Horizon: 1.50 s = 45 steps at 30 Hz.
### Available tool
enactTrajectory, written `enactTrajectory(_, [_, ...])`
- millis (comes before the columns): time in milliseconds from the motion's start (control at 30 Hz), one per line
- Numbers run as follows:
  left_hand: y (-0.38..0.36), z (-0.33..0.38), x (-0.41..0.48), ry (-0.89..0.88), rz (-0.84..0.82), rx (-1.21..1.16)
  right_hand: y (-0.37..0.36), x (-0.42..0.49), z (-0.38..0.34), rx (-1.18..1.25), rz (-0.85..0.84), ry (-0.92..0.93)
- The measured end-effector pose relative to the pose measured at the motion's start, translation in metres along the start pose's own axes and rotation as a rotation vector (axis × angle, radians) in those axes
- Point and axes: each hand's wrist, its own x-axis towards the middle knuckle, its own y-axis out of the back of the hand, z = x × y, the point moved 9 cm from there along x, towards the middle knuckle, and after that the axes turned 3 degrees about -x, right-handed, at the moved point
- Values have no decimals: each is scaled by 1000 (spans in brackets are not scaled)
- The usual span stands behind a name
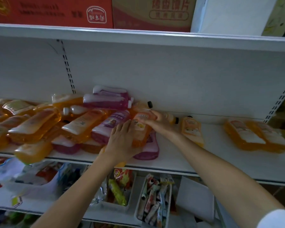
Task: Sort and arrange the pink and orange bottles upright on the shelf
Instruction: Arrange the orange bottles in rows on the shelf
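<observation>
Left hand (122,139) is palm down, fingers straight and slightly spread, pressing on the lower part of an orange bottle (141,129) near frame centre. Right hand (156,120) sits at its 2 o'clock, fingers curled over the same bottle's upper end, gripping it. That bottle lies label up across a pink bottle (149,147), which lies flat on the shelf (179,159).

Left to right on that shelf:
- The heap of orange bottles (34,124) runs from 9 o'clock in to the hands. All are on their sides and stacked over each other, with a few pink ones wedged in at the front edge.
- The two pink bottles (107,100) lie on top of the heap at 11 o'clock of the hands, caps pointing right, close to the back panel.
- The labelled pink bottle (111,124) is at 10 o'clock of the left hand, by its fingertips.
- The black cap (149,104) is at 12 o'clock of the right hand, near the back panel. Can't tell which bottle it belongs to.
- The lone orange bottle (192,131) lies flat just beside the right wrist at 3 o'clock.
- The pair of orange bottles (255,136) is well apart, further out at 3 o'clock. They lie flat, side by side and touching.

Every bottle in view is on its side.

At 12 o'clock on the upper shelf, the red box (56,10) has the brown carton (153,14) beside it. At 6 o'clock on the lower shelf are trays of snack packets (153,199). The white sleeve (277,218) is on the right arm, in the 5 o'clock corner.
</observation>
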Motion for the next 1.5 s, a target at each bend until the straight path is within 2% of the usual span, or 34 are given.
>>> enactTrajectory(167, [6,-2,-1,-21,20,-209,19,-15,-23,69,134,130])
enactTrajectory(267, [5,15,2,-21,-14,-331,39,-27,-39,6,167,214])
enactTrajectory(333, [6,27,8,-27,23,-418,58,-36,-43,-44,181,244])
enactTrajectory(467, [-9,71,24,-72,56,-550,103,-52,-37,-43,161,263])
enactTrajectory(633, [-30,133,48,-39,69,-719,172,-61,-11,-106,160,205])
enactTrajectory(833, [-69,203,67,-78,33,-753,234,-78,37,-203,147,116])
enactTrajectory(967, [-107,237,69,-82,-47,-804,259,-77,75,-254,116,51])
enactTrajectory(1067, [-129,246,70,-46,-68,-828,265,-72,95,-332,82,26])
enactTrajectory(1300, [-145,244,92,15,-96,-841,275,-43,117,-330,37,4])
enactTrajectory(1400, [-143,239,97,42,-62,-758,271,-29,124,-336,-79,-47])
enactTrajectory(1500, [-143,230,100,74,-41,-566,267,-20,131,-387,-156,-72])
